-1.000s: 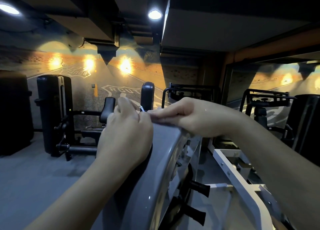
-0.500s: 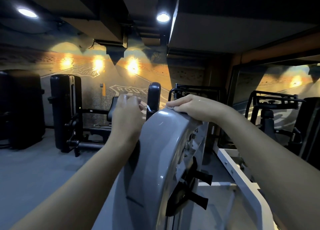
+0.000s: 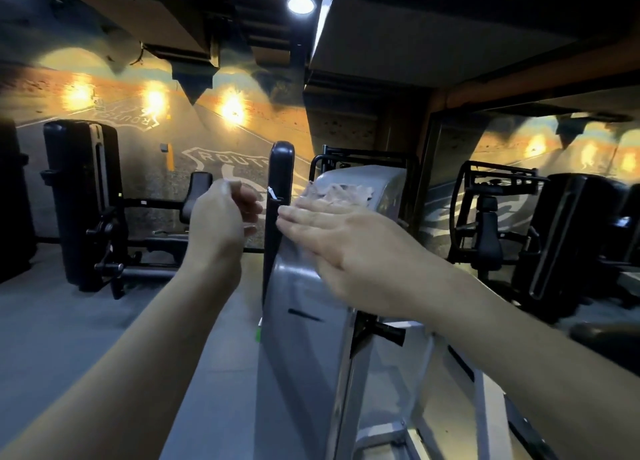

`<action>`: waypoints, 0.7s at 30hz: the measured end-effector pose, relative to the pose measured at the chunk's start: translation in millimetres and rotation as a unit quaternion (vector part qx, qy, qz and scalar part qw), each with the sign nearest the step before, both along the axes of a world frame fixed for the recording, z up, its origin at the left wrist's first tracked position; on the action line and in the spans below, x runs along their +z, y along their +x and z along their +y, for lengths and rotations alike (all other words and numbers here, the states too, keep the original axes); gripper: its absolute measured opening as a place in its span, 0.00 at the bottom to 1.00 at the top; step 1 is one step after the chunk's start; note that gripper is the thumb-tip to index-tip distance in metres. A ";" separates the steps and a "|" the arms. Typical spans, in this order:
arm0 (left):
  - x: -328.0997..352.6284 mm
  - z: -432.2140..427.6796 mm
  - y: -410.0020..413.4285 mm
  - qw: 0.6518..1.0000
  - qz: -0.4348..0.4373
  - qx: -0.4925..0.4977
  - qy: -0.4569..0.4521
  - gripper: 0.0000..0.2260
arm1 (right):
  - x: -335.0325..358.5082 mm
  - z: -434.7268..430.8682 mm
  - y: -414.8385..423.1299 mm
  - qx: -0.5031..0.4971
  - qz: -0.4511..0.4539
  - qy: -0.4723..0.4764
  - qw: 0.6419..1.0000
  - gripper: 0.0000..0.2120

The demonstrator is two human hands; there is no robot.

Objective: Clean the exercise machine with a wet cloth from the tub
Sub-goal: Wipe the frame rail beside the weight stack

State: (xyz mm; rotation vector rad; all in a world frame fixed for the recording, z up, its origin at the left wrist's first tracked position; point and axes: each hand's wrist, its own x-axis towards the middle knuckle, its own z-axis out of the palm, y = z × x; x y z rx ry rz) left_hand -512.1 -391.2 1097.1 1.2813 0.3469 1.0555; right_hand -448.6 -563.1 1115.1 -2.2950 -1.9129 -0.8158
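Note:
The exercise machine's grey curved cover [image 3: 304, 338] rises in front of me. My right hand [image 3: 332, 238] lies flat against its upper left side with fingers straight and motion-blurred; the glossy top [image 3: 374, 182] mirrors those fingers. My left hand [image 3: 221, 217] hovers just left of the cover with fingers curled, and nothing shows in it. A small white tag [image 3: 272, 192] sticks out by the black upright pad [image 3: 281, 168] between the hands. I see no cloth and no tub.
Another black weight machine [image 3: 83, 196] stands at the left on the grey floor [image 3: 52, 338]. More black machines [image 3: 571, 238] crowd the right, in front of a mirror. The white frame [image 3: 485, 407] of this machine runs along its lower right side.
My right hand slid from gripping the cover's top edge down to lie flat on its side. My left hand stayed near the white tag and drew slightly left. The view pulled back.

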 end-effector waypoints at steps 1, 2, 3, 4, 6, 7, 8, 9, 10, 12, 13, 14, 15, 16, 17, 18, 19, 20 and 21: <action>-7.2 2.6 -4.0 1.000 -0.005 -0.002 -0.002 0.16 | -11.4 -0.5 -4.4 0.002 -0.025 0.003 1.000 0.26; -14.7 3.2 -8.6 1.000 -0.009 -0.004 -0.005 0.16 | -22.4 -1.3 -8.7 0.006 -0.045 0.007 0.999 0.27; -23.3 3.2 -12.7 1.000 -0.009 -0.006 -0.003 0.16 | -32.3 -3.0 -12.5 0.010 -0.058 0.010 0.998 0.28; -31.9 1.5 -17.2 1.000 -0.009 -0.008 0.001 0.16 | -42.0 -5.2 -15.9 0.011 -0.071 0.006 0.997 0.30; -46.5 -3.6 -25.3 1.000 -0.006 -0.013 0.006 0.16 | -59.3 -8.7 -21.1 0.012 -0.109 -0.008 0.994 0.29; -51.4 -5.3 -28.8 1.000 0.002 -0.016 0.010 0.15 | -66.3 -9.3 -23.5 0.015 -0.121 -0.017 0.992 0.29; -56.4 -6.4 -34.0 0.999 0.016 -0.019 0.022 0.14 | -75.1 -10.4 -27.9 0.022 -0.122 -0.020 0.992 0.28; -59.8 -7.4 -36.4 0.999 0.022 -0.020 0.043 0.13 | -82.3 -11.6 -27.6 0.035 -0.123 -0.016 0.992 0.26; -63.5 -8.0 -41.2 0.997 0.028 -0.026 0.070 0.12 | -89.8 -13.4 -30.5 0.046 -0.120 -0.012 0.992 0.24; -71.0 -12.1 -53.7 0.992 0.030 -0.039 0.118 0.07 | -104.0 -16.7 -38.4 0.071 -0.102 -0.011 0.992 0.21; -75.8 -14.8 -60.9 0.988 0.030 -0.049 0.141 0.07 | -111.9 -18.9 -43.6 0.081 -0.078 -0.015 0.994 0.20; -80.6 -17.5 -68.3 0.984 0.028 -0.064 0.166 0.08 | -119.9 -21.4 -48.8 0.088 -0.046 -0.024 0.995 0.21; -85.6 -19.6 -76.2 0.978 0.029 -0.077 0.193 0.08 | -126.9 -23.9 -55.1 0.093 -0.006 -0.035 0.995 0.22; -91.1 -20.9 -83.6 0.971 0.035 -0.089 0.218 0.08 | -133.2 -27.0 -61.4 0.098 0.045 -0.045 0.993 0.24; -95.7 -23.1 -92.1 0.966 0.041 -0.098 0.237 0.07 | -138.3 -30.9 -68.8 0.105 0.103 -0.041 0.988 0.25; -100.2 -24.4 -99.3 0.962 0.047 -0.110 0.245 0.08 | -141.4 -34.9 -75.9 0.107 0.167 -0.019 0.980 0.25; -104.4 -26.0 -105.5 0.961 0.054 -0.125 0.241 0.09 | -141.7 -39.1 -83.6 0.099 0.233 0.016 0.967 0.25; -108.4 -28.1 -111.0 0.960 0.065 -0.141 0.234 0.10 | -140.1 -43.6 -89.9 0.077 0.298 0.057 0.950 0.25; -113.4 -29.4 -114.9 0.958 0.079 -0.158 0.226 0.12 | -137.6 -47.6 -94.9 0.045 0.363 0.097 0.925 0.23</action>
